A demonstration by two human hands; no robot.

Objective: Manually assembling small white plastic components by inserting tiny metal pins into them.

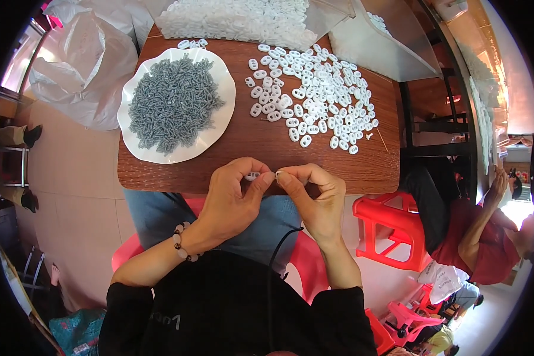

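My left hand (pixel 234 199) pinches a small white plastic oval piece (pixel 252 176) at the near edge of the brown wooden table (pixel 243 142). My right hand (pixel 317 199) meets it fingertip to fingertip and grips something tiny that I cannot make out. A white scalloped plate (pixel 216 121) on the table's left holds a heap of small grey screws (pixel 172 104). Several loose white oval pieces (pixel 314 95) are spread over the table's right half.
A large heap of white pieces (pixel 237 21) lies in clear plastic at the table's far edge. White plastic bags (pixel 80 71) sit on the floor at left. A red plastic stool (pixel 388 228) stands at right, next to a seated person in red (pixel 480 231).
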